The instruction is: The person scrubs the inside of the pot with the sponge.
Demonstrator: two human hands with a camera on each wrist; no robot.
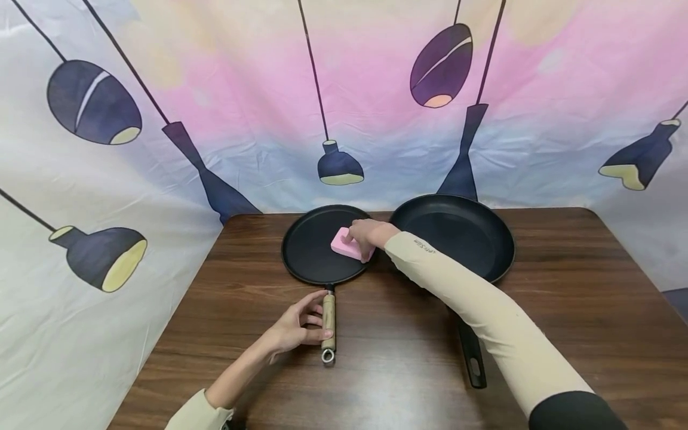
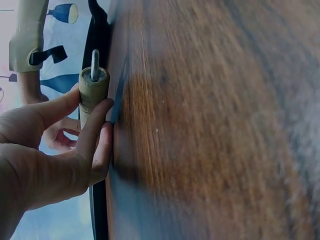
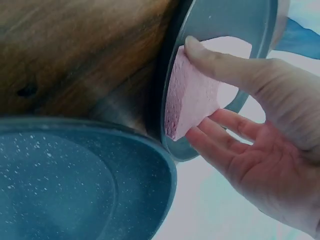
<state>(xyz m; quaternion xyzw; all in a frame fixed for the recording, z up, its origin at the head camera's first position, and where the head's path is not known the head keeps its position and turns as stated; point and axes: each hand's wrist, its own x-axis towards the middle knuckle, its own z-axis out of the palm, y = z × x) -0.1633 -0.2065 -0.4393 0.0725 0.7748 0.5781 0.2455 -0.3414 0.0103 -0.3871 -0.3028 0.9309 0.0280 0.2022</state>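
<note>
A flat black pan (image 1: 309, 248) with a low rim lies on the wooden table, its wooden handle (image 1: 329, 319) toward me. My left hand (image 1: 292, 325) pinches that handle between thumb and fingers near its metal ring; the left wrist view shows the handle's end (image 2: 94, 90) between them. On the pan's right side my right hand (image 1: 366, 235) grips a pink sponge (image 1: 344, 245). In the right wrist view, thumb and fingertips hold the sponge (image 3: 192, 100) by its sides, and it lies against the pan's surface.
A deeper black frying pan (image 1: 457, 233) stands close on the right, its black handle (image 1: 473, 358) toward the front; my right sleeve (image 1: 462, 286) crosses over it. A cloth backdrop (image 1: 258, 89) printed with lamps hangs behind the table (image 1: 570, 286).
</note>
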